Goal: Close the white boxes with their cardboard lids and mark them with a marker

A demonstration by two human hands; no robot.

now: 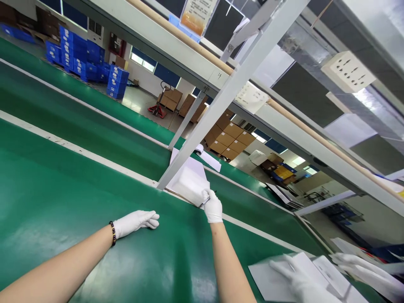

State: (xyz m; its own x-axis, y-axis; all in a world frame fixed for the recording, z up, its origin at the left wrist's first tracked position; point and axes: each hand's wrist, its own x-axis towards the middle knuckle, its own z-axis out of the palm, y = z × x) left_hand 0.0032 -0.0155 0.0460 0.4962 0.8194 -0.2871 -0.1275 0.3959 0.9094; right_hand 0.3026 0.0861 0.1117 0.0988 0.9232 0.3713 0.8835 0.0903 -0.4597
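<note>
Here, the figure shows one worker at a green conveyor line, both arms stretched forward.

1. Right hand point(213, 206): gloved in white, fingers pinched on the near corner of a white box point(189, 185). The grasp is made, but the box is not lifted.
2. White box: it lies flat at the far edge of the green belt point(78, 210), just beside the foot of a slanting grey frame post point(227, 90), touching the pale strip that divides this belt from the next.
3. Left hand point(135, 221): gloved, a dark bead bracelet point(112, 232) at the wrist; it rests on the belt, fingers loosely curled, grasping nothing, well apart from the box.
4. Progress, as a judgement: the reach and the pinch are done; drawing the box nearer appears to be what is left.
5. Lower right: a co-worker's gloved hand point(299, 277), blurred, lies on white sheets point(328, 277).
6. Background: blue crates point(85, 59) and stacked brown cartons point(230, 136) stand across the floor.
</note>
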